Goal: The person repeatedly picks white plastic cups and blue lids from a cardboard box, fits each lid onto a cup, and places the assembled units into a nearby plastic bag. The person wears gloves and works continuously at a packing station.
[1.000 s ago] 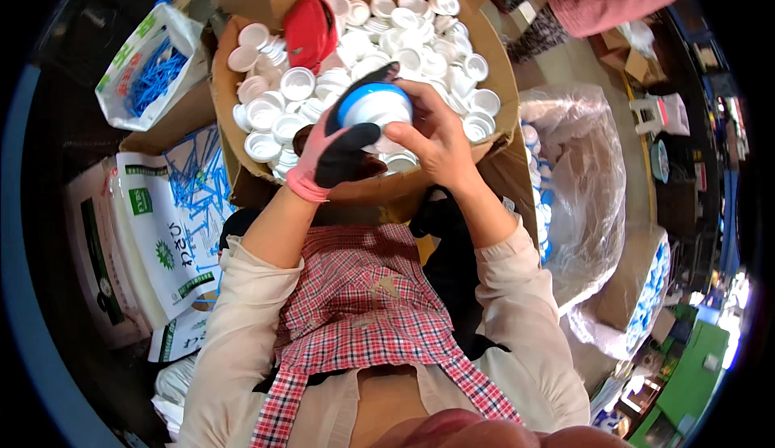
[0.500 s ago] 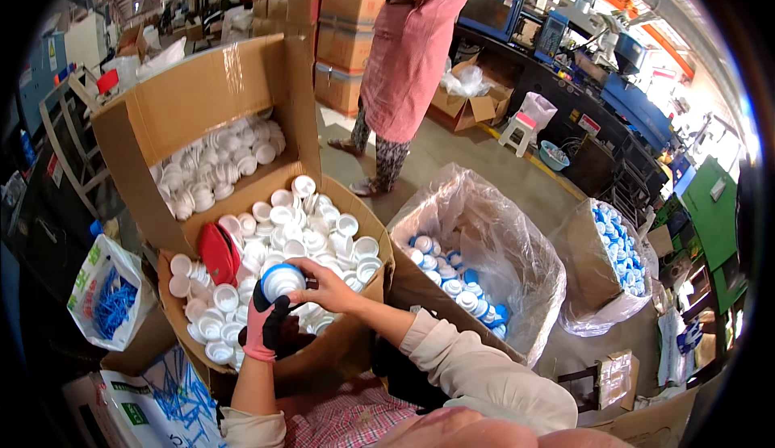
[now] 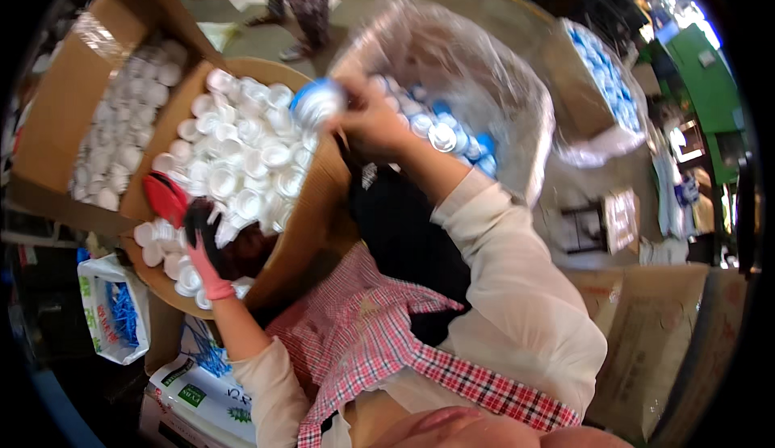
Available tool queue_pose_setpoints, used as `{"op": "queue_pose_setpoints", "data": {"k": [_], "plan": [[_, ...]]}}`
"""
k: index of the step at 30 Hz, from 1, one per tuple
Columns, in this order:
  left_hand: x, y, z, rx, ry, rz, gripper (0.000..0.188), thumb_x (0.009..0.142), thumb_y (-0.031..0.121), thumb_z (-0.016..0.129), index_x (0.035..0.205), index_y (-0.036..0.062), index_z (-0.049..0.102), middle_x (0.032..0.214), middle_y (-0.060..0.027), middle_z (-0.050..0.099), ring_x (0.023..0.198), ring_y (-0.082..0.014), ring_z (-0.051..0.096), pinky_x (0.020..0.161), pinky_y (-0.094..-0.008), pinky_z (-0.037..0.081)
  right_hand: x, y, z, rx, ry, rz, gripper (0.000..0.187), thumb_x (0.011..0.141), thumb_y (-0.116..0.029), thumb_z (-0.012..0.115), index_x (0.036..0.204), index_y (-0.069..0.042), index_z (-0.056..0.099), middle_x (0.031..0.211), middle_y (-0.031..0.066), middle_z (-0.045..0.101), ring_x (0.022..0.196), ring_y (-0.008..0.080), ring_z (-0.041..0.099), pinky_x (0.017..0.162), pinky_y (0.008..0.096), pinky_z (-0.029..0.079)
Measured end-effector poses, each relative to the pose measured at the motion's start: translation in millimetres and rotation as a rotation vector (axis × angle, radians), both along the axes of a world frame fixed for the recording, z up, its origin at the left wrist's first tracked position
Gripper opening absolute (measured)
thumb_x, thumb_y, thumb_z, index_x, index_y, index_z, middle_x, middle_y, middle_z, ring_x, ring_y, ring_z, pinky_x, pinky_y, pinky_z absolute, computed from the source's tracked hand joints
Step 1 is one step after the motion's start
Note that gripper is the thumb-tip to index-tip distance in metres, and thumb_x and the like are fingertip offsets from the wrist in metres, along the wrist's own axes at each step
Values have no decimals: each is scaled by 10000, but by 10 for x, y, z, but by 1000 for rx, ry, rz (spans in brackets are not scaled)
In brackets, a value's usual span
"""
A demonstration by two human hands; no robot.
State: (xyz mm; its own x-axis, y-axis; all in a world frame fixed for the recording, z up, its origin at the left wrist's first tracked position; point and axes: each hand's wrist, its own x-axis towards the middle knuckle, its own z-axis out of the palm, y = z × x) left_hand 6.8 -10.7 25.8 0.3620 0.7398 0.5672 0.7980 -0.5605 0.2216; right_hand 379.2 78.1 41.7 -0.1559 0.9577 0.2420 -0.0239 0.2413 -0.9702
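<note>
My right hand (image 3: 373, 122) grips a white cap with a blue rim (image 3: 318, 105), smeared by motion. It hangs over the edge between the cardboard box of white caps and the plastic-lined box. My left hand (image 3: 207, 242), in a pink and black glove, is low over the near left part of the white caps (image 3: 250, 149). Its fingers look apart, with no held thing showing, beside a red pouch (image 3: 165, 198) that lies on the caps. The open cardboard box (image 3: 311, 186) around the caps stands right before me.
A plastic-lined box (image 3: 517, 85) of blue-and-white caps stands to the right, with another box (image 3: 581, 97) of them beyond. White caps also fill a box (image 3: 56, 117) at far left. A bag (image 3: 93, 303) holds blue strips. Another person (image 3: 299, 4) stands at the back.
My hands have parted. The right has carried the blue-rimmed cap right, toward the plastic-lined box; the left has let go and dropped to the white caps. The view has swung.
</note>
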Motion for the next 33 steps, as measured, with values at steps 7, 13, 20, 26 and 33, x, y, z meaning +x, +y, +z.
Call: {"op": "queue_pose_setpoints", "data": {"k": [7,13,20,26,33], "plan": [[194,78,-122,-623,-990,42,339,947,197,511,1177,-50,540,1125,-106,589,1040,-207,600,910,-328,476,2737,-551,-489,-295,-695,-535,666,632,-226,838,1213,-47,567,1107,140,640,1009,265,615,880,358,478],[211,257,-290,-709,-938,178,294,914,74,479,1160,-65,558,1119,-103,576,1062,-194,590,900,-280,495,3395,-930,-1605,-676,-1361,-307,751,530,-232,896,1191,-56,587,1139,188,623,1052,330,600,870,384,486],[143,320,-526,-802,-912,246,271,872,59,540,1112,-59,582,1064,-103,602,1010,-187,601,879,-279,491,3651,-1108,-2558,-841,-1400,-247,678,572,-238,881,1158,-36,607,1109,203,635,1035,359,603,852,404,494],[218,280,-473,-696,-803,216,286,905,148,551,1116,-41,588,1039,-98,613,983,-180,605,865,-286,482,2981,-597,-1857,-503,-1062,-554,528,766,-453,704,979,27,644,1011,205,650,948,365,611,837,416,489],[263,368,-567,-774,-782,223,292,950,189,513,1118,-37,588,1061,-97,609,974,-179,607,866,-301,480,2598,-155,-2106,-642,-1208,-570,799,630,-519,787,1144,46,553,1206,245,531,1158,394,476,943,454,432]]}}
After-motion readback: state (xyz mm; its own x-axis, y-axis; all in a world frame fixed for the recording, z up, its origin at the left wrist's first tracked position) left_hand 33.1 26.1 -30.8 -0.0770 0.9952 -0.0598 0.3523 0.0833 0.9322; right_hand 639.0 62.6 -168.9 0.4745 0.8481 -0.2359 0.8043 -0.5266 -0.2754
